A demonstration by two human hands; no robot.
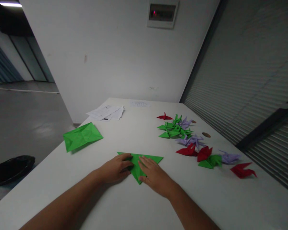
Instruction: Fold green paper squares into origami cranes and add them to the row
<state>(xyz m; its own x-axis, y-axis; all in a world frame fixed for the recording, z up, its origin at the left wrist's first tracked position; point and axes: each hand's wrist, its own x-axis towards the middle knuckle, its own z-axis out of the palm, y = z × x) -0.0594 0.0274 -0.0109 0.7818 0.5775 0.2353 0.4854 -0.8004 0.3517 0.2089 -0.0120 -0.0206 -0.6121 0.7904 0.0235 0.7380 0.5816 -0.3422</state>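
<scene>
A green paper folded into a triangle (137,164) lies flat on the white table (144,204), its point toward me. My left hand (116,168) presses on its left part with curled fingers. My right hand (155,175) lies flat on its right part, fingers spread a little. Neither hand lifts the paper.
A creased green square sheet (81,136) lies at the left edge. Several folded paper cranes in green (174,129), purple (194,140) and red (243,170) are scattered at the right. White printed sheets (107,112) lie at the far end. A black bin (11,167) stands on the floor at left.
</scene>
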